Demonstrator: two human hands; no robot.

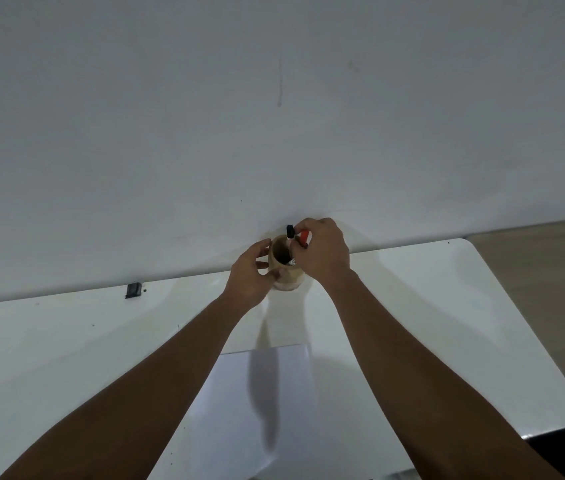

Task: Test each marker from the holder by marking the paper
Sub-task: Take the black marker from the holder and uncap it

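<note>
1. Fingers (300,251) of our right hand (322,251) were pinched around a red marker (304,238) at the mouth of the holder (283,261), the hand curled over the rim, which we judge suited lifting that marker straight out.
2. Our left hand (251,271) wrapped loosely about the holder's side, fingers partly spread with the thumb near the base; we read this as steadying it so it would not tip while a marker was drawn.
3. A black-capped marker (289,233) stood in the holder, leaning toward the right hand, its cap above the rim.
4. The holder sat at the far edge of the counter (447,306), close to the wall (274,116).
5. The paper (257,410) lay nearer to us, between our forearms, apparently unmarked and ready for testing.
6. Hidden or unclear: the red marker's body was mostly covered by our hand, so we could not tell whether it was capped; the holder's inside was dark, so any further markers went unseen. A small dark object (134,290) on the counter's far left stayed unidentifiable.
</note>
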